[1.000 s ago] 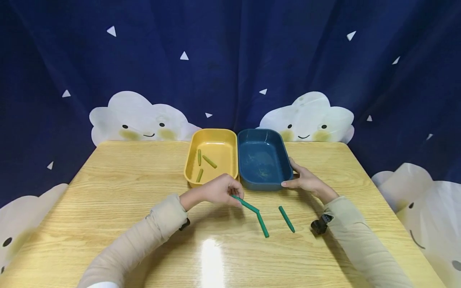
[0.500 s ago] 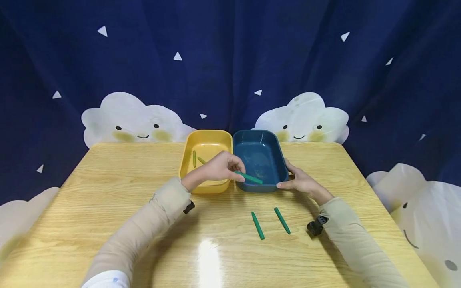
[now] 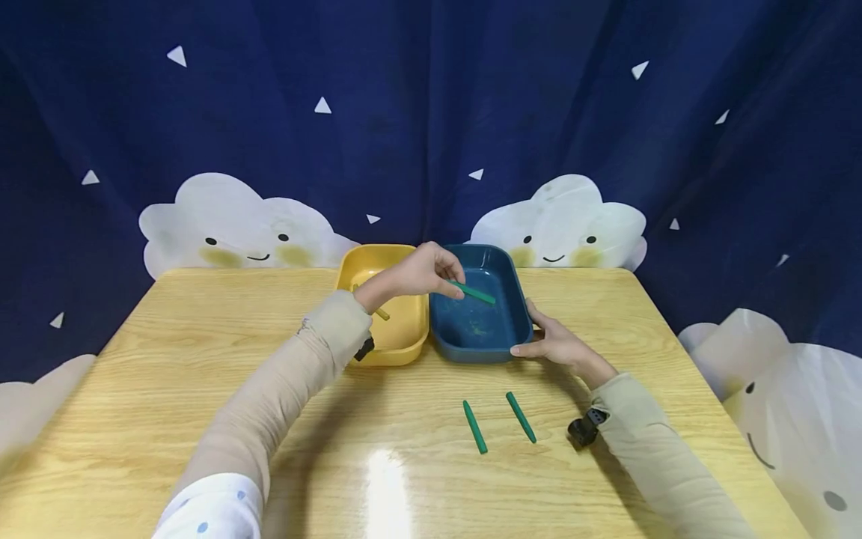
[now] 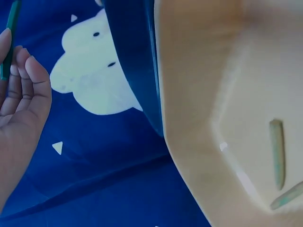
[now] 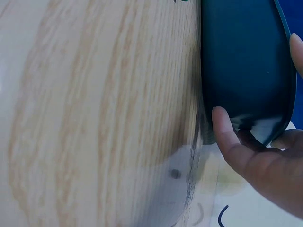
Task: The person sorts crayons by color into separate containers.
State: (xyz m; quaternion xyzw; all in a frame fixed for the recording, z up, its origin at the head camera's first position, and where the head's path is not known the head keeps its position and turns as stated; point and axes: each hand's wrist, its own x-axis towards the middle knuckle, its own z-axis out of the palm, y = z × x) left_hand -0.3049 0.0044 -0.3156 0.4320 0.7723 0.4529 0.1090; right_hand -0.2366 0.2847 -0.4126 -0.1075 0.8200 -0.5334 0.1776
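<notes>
My left hand [image 3: 426, 271] pinches a green crayon [image 3: 478, 293] by one end, thumb against fingers. Its free end points right, over the inside of the blue box [image 3: 481, 355]. In the left wrist view, this crayon [image 4: 11, 35] shows at the upper left edge. With my right hand [image 3: 560, 346] I hold the blue box at its near right corner; in the right wrist view the thumb [image 5: 225, 130] lies on one wall, the fingers round the other side. Two more green crayons [image 3: 474, 427] [image 3: 521, 417] lie on the table in front of the boxes.
Left of the blue box, close beside it, stands a yellow box [image 3: 407, 329]. Olive-looking crayons [image 4: 278, 153] lie inside, partly hidden by my left arm in the head view. Behind the wooden table [image 3: 222, 352] hangs a dark blue curtain [image 3: 377, 90] with clouds.
My left hand has lifted one green crayon from the table and carried it up and away from me, over the blue box. My right hand stays at the box's corner.
</notes>
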